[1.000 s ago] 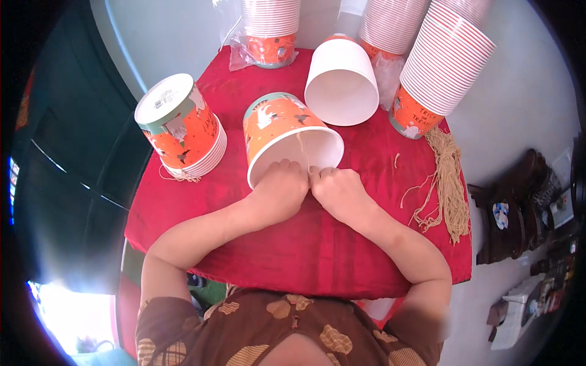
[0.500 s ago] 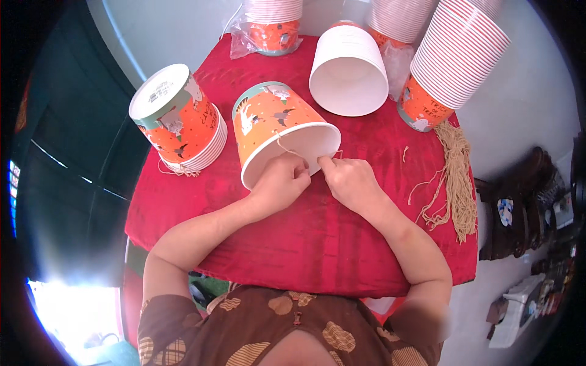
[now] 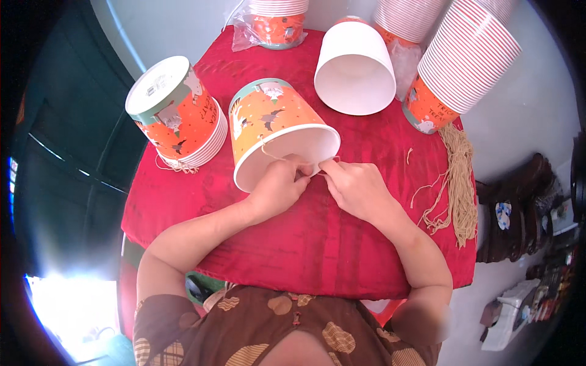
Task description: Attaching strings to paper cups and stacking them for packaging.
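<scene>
Left hand [image 3: 278, 186] and right hand [image 3: 357, 188], fingers pinching string [image 3: 268, 149], meet at the tipped orange paper bucket [image 3: 274, 131]'s white, empty mouth.

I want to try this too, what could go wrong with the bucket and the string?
The thin string could slip from the left hand or right hand, both pinching at the rim of the orange paper bucket. The bucket lies on its side, so it might roll. The loose string bundle hangs by the table edge and could slide off.

Bright daylight, soft shadows — fisheye-bent, dark rim
</scene>
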